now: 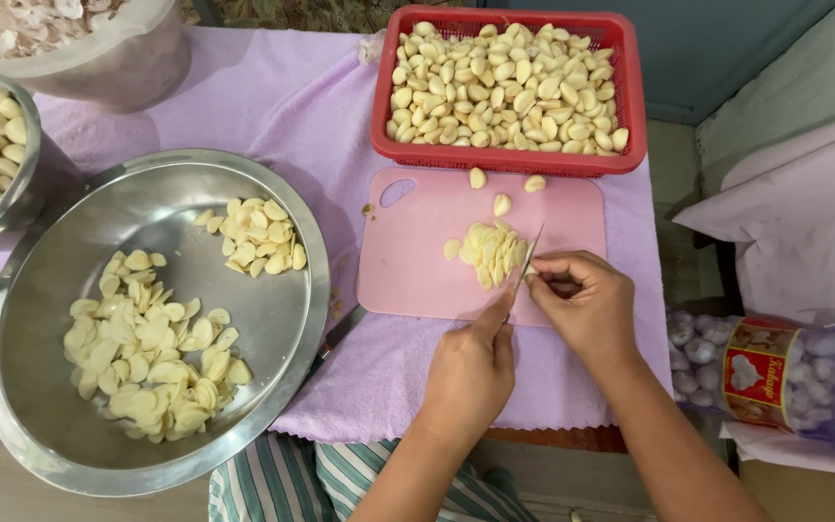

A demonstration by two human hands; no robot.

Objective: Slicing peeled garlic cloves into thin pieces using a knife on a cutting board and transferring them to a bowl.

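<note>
Pink plastic cutting board [417, 261] lies on a lilac cloth [282, 106] over the worktop, carrying a small heap of pale, flat garlic slices [491, 253]. Left hand [471, 372] grips a thin knife [528, 259]; right hand [582, 304] pinches a clove against the blade. Red mesh basket [630, 97] holds whole peeled cloves, and a round steel bowl [287, 319] holds more slices.
</note>
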